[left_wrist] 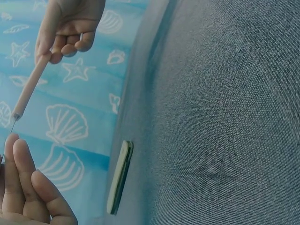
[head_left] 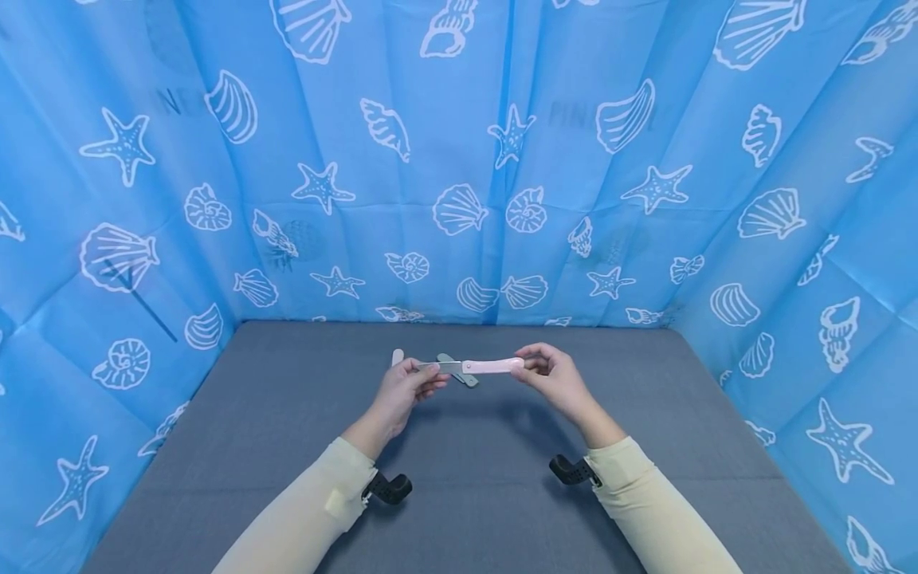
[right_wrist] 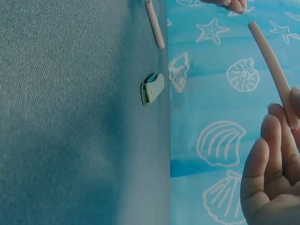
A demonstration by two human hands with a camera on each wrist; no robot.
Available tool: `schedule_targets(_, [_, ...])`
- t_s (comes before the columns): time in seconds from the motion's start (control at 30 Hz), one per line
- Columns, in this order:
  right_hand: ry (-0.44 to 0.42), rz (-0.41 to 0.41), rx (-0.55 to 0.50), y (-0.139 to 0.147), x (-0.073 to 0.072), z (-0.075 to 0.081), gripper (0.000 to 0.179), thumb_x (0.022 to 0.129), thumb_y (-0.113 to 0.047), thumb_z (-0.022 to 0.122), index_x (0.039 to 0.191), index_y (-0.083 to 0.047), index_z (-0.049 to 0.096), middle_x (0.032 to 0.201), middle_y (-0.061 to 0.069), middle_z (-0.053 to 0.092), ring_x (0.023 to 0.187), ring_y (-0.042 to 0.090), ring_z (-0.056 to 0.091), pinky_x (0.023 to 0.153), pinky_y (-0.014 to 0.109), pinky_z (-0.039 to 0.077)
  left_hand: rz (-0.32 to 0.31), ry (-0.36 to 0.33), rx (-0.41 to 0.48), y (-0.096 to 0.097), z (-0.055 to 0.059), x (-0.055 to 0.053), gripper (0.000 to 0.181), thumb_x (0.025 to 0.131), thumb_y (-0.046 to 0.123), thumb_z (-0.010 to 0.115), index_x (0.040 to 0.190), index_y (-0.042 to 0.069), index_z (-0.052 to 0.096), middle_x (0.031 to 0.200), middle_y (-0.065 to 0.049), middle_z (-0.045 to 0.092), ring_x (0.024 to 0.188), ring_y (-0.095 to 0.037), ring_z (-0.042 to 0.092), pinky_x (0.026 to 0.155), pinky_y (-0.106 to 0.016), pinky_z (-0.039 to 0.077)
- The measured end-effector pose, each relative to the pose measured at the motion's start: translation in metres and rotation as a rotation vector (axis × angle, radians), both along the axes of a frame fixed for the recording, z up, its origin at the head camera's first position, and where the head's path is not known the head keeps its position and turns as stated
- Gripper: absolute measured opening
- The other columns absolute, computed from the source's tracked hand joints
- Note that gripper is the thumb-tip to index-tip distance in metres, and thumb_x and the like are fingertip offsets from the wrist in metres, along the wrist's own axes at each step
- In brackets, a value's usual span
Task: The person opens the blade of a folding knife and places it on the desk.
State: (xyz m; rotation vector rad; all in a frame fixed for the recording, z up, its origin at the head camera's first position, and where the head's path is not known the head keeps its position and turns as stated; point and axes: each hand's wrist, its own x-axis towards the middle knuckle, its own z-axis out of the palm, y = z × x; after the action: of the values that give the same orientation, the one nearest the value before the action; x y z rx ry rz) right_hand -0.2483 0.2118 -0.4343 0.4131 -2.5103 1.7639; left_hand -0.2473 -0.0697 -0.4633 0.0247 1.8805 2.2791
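Note:
A folding knife with a pink handle point(head_left: 493, 367) is held up level in front of me, its blade point(head_left: 450, 367) swung out to the left. My left hand point(head_left: 403, 391) pinches the blade between thumb and fingers. At the other end, my right hand point(head_left: 558, 383) pinches the tip of the handle. Behind the blade, a pale green folded knife point(head_left: 469, 381) lies on the table, partly hidden in the head view; the right wrist view shows the green knife point(right_wrist: 153, 89) whole.
A grey cloth-covered table point(head_left: 473, 510) spreads beneath both hands. Beyond the left hand lies a slim pale pink piece point(head_left: 398, 356), seen longer in the right wrist view; its kind is unclear. A blue curtain point(head_left: 445, 143) with white shells encloses the back and sides.

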Motion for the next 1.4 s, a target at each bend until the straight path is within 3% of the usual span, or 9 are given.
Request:
schedule_targets(0.17, [0.002,0.022,0.046,-0.002,0.008,0.012,0.026,0.091,-0.004,0.073,0.112,0.008,0.065,0.092,0.017,0.07,0.076,0.015,0.062,0.065,0.024,0.05,-0.002,0.002,-0.015,-0.003,-0.002,0.001,0.013,0.099,0.021,0.065,0.1,0.008,0.061,0.098,-0.009,0.076,0.085,-0.012,0.072,0.086,-0.039,0.05])
schedule_targets(0.4, [-0.025,0.036,0.062,0.006,-0.004,-0.006,0.022,0.088,-0.005,0.076,0.107,0.003,0.068,0.09,0.01,0.069,0.076,0.013,0.063,0.065,0.024,0.052,-0.007,0.031,-0.057,-0.009,-0.008,0.003,0.017,0.096,0.022,0.069,0.097,0.007,0.061,0.093,-0.007,0.076,0.086,-0.015,0.072,0.088,-0.044,0.051])
schedule_targets(0.6, [-0.036,0.071,0.035,0.011,-0.004,-0.009,0.023,0.087,-0.004,0.077,0.106,0.005,0.068,0.088,0.01,0.07,0.077,0.014,0.066,0.068,0.028,0.055,-0.019,0.053,-0.105,-0.013,-0.007,0.004,0.016,0.094,0.019,0.073,0.096,0.007,0.062,0.09,-0.006,0.076,0.083,-0.013,0.071,0.084,-0.042,0.051])
schedule_targets(0.83, [-0.093,0.082,-0.003,0.016,-0.003,-0.012,0.023,0.088,-0.003,0.076,0.107,0.007,0.066,0.089,0.011,0.07,0.078,0.014,0.066,0.069,0.027,0.056,-0.082,0.035,-0.138,-0.013,-0.006,0.003,0.017,0.097,0.019,0.069,0.102,0.004,0.062,0.1,-0.016,0.075,0.1,-0.031,0.071,0.09,-0.046,0.05])
schedule_targets(1.07, [-0.139,0.076,-0.018,0.021,-0.003,-0.015,0.026,0.09,-0.004,0.074,0.11,0.008,0.064,0.091,0.01,0.071,0.081,0.013,0.068,0.078,0.038,0.058,-0.12,0.015,-0.161,-0.013,-0.009,-0.001,0.017,0.099,0.016,0.064,0.107,0.001,0.063,0.104,-0.018,0.074,0.091,-0.018,0.072,0.088,-0.043,0.05])
schedule_targets(1.23, [-0.158,0.07,-0.034,0.029,-0.003,-0.016,0.029,0.091,-0.006,0.074,0.112,0.009,0.063,0.093,0.01,0.072,0.084,0.013,0.069,0.08,0.034,0.057,-0.151,0.02,-0.186,-0.013,-0.007,-0.001,0.025,0.1,0.019,0.063,0.115,-0.001,0.064,0.11,-0.023,0.072,0.091,-0.018,0.071,0.09,-0.045,0.049])
schedule_targets(1.4, [-0.192,0.057,-0.063,0.044,0.0,-0.02,0.03,0.092,-0.007,0.073,0.113,0.01,0.061,0.091,0.006,0.073,0.085,0.011,0.069,0.079,0.03,0.057,-0.15,0.024,-0.229,-0.013,-0.009,-0.005,0.029,0.099,0.028,0.064,0.116,0.004,0.066,0.113,-0.016,0.072,0.096,-0.017,0.069,0.09,-0.043,0.049])
